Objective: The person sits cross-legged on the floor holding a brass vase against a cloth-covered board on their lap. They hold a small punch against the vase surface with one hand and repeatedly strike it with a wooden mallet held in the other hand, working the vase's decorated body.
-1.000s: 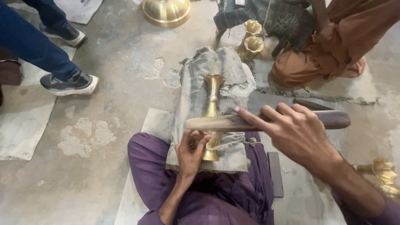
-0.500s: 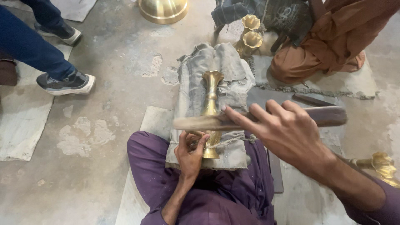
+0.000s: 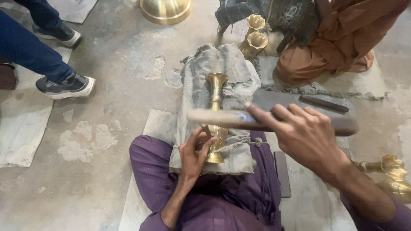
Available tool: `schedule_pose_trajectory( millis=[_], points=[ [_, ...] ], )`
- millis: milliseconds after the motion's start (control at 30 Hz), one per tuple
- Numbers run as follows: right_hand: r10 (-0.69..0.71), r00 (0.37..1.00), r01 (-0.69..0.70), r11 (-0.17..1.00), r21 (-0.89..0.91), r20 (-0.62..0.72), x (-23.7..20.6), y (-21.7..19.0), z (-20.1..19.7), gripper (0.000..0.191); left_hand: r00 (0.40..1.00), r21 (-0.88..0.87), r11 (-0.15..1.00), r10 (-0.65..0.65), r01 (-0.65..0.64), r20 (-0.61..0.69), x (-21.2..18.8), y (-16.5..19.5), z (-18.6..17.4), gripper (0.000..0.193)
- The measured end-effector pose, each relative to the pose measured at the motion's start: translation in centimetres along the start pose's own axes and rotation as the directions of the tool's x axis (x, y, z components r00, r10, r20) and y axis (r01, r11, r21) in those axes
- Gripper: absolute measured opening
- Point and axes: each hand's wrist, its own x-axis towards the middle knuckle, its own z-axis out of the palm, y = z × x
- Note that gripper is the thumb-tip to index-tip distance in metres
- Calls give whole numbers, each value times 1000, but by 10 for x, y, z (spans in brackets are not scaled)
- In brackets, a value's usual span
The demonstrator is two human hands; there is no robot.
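1. Centrally, a brass vase (image 3: 215, 112) lies on its side on a grey padded cloth bundle (image 3: 233, 64), flared mouth toward 12 o'clock, foot toward 6 o'clock; the padding likely cradles it so it cannot roll.
2. Left hand (image 3: 193, 155) sits at the vase's 7 o'clock, fingers curled closed against the bulbous lower body, thumb on top. It seems to pin the piece down; a thin dark tool may be pinched there, too small to tell.
3. Right hand (image 3: 306, 136) is wrapped around a long flat wooden stick (image 3: 222, 118), index finger stretched along it. The stick crosses the vase's neck from 3 to 9 o'clock, just above it; contact cannot be judged, the stick being blurred.
4. The bundle rests across the person's purple-clad legs (image 3: 150, 171), which makes the lap a workbench.
5. At 3 o'clock of the vase a dark flat bar (image 3: 324, 104) lies on the floor; another dark bar (image 3: 282, 173) lies at 5 o'clock beside the thigh.
6. At 1 o'clock, two more brass vases (image 3: 255, 34) stand by a seated person in orange-brown clothing (image 3: 338, 47), whose hands are hidden.
7. At 12 o'clock a large brass dome (image 3: 165, 9) is cut off by the frame's top.
8. At 10 o'clock, a bystander's blue trouser legs and shoes (image 3: 64, 83); body out of view.
9. At 4 o'clock, brass pieces (image 3: 391, 175) partly cut off by the right edge.
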Motion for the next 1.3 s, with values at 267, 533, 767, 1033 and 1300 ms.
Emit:
schedule_pose_trajectory(
  millis=[267, 533, 767, 1033, 1300],
  points=[
    [160, 968, -171, 984, 43, 192, -13, 5, 4, 68, 986, 37, 996, -88, 83, 145, 9, 3, -5, 48],
    [109, 993, -111, 992, 52, 35, -25, 9, 20, 57, 983, 25, 1000, -17, 12, 185, 7, 6, -8, 48],
    [105, 994, -110, 979, 173, 35, -22, 3, 14, 64, 995, 28, 999, -21, 19, 100, 4, 9, -4, 46],
    [119, 993, -116, 974, 194, -3, -23, 0, 4, 72, 991, 47, 999, -1, -6, 131, 0, -1, -4, 46],
    [28, 997, -23, 996, -82, 69, -28, 2, 18, 73, 996, 69, 998, -7, 1, 85, -4, -1, -2, 39]
  ],
)
